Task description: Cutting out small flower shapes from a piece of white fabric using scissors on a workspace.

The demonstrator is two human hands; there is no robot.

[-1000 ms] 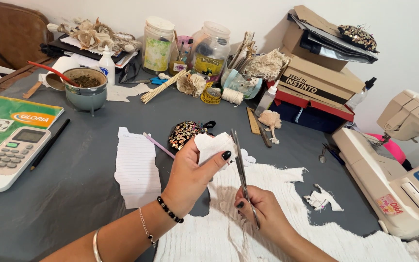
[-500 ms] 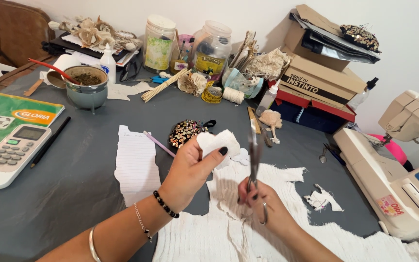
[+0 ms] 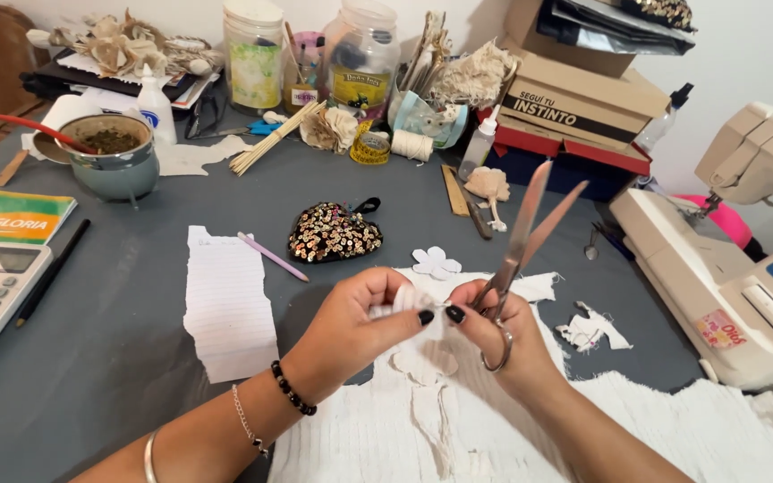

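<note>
Left hand (image 3: 351, 326) pinches small white fabric scrap (image 3: 402, 300) between thumb and fingertips, near centre of grey table (image 3: 118, 358). Right hand (image 3: 494, 335) also touches scrap with thumb tip; fingers closed on handles of long silver metal scissors (image 3: 521, 246), blades parted, pointing up and far-right. Judgement: keep pinch firm close to edge, keep blades away from fingertips while both hands work scrap. Scrap small, white, soft, partly hidden by fingers; held above white frayed fabric sheet (image 3: 673, 429). White flower-shaped cutout (image 3: 436, 262) lies just beyond.
</note>
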